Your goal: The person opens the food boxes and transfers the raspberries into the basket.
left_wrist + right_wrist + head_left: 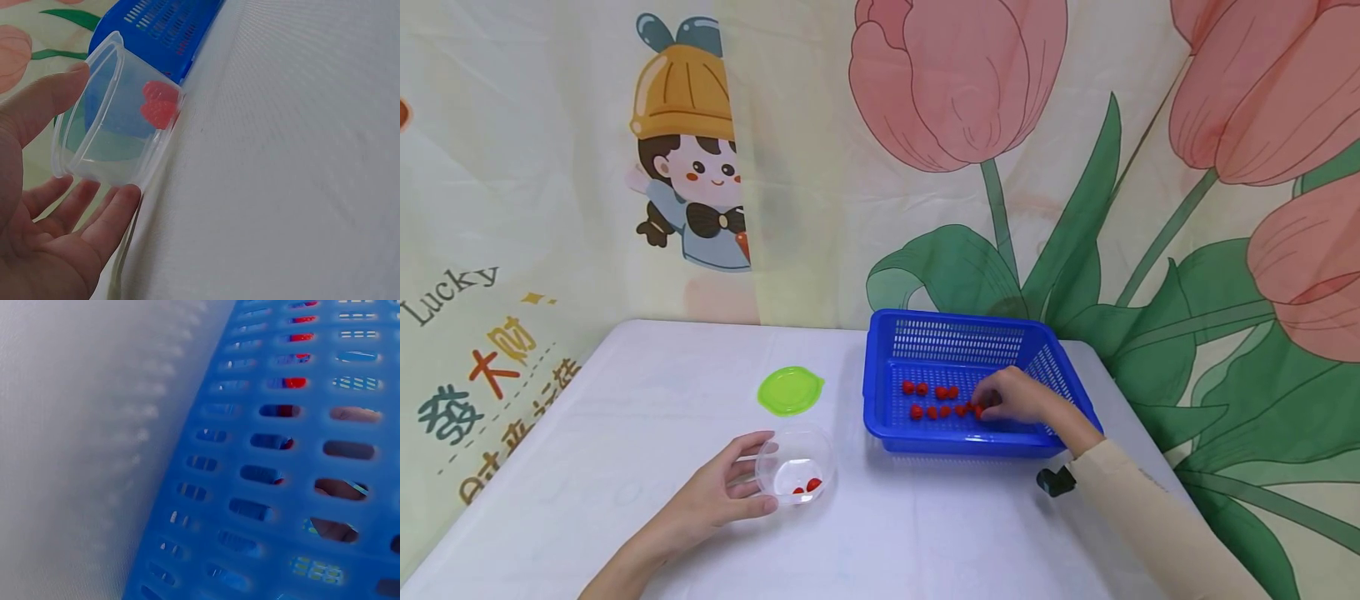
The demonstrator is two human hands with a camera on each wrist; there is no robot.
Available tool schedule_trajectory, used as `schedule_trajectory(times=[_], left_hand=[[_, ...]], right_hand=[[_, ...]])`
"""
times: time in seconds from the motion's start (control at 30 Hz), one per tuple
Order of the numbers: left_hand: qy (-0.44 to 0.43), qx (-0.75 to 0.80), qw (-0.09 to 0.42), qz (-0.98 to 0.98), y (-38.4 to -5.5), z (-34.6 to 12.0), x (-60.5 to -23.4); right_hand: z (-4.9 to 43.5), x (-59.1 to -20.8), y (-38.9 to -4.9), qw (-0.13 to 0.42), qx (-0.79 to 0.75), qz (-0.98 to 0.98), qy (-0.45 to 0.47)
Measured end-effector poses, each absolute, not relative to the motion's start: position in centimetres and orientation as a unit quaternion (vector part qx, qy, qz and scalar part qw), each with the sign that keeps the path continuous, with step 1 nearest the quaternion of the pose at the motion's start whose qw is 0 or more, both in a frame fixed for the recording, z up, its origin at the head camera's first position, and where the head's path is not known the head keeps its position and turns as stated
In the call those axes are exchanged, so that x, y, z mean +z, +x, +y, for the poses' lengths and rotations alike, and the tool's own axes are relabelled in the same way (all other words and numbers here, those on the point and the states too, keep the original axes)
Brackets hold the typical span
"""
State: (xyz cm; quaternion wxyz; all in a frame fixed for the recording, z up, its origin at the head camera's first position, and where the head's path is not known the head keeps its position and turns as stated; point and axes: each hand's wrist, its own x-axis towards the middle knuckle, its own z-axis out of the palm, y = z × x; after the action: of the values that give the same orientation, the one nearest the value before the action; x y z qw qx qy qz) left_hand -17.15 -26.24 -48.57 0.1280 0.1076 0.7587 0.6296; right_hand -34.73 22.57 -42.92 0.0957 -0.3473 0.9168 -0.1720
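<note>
In the head view, my left hand (730, 483) holds a clear plastic cup (782, 462) on the table, thumb on the near side and fingers on the far side. Two red raspberries (160, 105) lie at the bottom of the cup. My right hand (1011, 396) reaches down into a blue plastic basket (880, 425), fingertips pinching a raspberry (978, 411) at the right end of a row. More raspberries (932, 412) lie in two rough rows on the basket floor. The right wrist view shows mainly the slotted basket wall (250, 487), with parts of the hand behind it.
A bright green lid (791, 391) lies flat on the white table (685, 375), beyond the cup. The basket stands to the right of the cup, its raised rim between them. A printed curtain (805, 167) hangs behind the table's back edge.
</note>
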Motion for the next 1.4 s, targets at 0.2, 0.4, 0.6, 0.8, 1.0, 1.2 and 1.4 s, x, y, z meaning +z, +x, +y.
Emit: schedule_trajectory(times=[0.2, 0.4, 0.6, 0.8, 1.0, 1.2, 1.4], left_hand=[[0.108, 0.63, 0.128, 0.758, -17.2, -26.3, -48.7], [0.109, 0.632, 0.127, 0.757, -17.3, -26.3, -48.8], [0.111, 0.632, 0.126, 0.757, -17.3, -26.3, -48.8], [0.112, 0.632, 0.126, 0.756, -17.3, -26.3, -48.8], [0.112, 0.633, 0.127, 0.755, -17.4, -26.3, -48.8], [0.108, 0.628, 0.126, 0.761, -17.4, -26.2, -48.7], [0.107, 0.626, 0.127, 0.762, -17.3, -26.2, -48.7]], right_hand=[[22.5, -43.1, -34.6, 0.11, -0.169, 0.922, -0.331], [22.5, -43.3, -34.7, 0.104, -0.171, 0.923, -0.329], [22.6, -43.5, -34.9, 0.103, -0.169, 0.922, -0.334], [22.8, -43.4, -35.1, 0.106, -0.166, 0.923, -0.331], [23.1, -43.0, -34.9, 0.098, -0.162, 0.928, -0.32], [23.3, -42.3, -34.6, 0.088, -0.159, 0.933, -0.311], [22.8, -41.2, -34.3, 0.06, -0.153, 0.93, -0.328]])
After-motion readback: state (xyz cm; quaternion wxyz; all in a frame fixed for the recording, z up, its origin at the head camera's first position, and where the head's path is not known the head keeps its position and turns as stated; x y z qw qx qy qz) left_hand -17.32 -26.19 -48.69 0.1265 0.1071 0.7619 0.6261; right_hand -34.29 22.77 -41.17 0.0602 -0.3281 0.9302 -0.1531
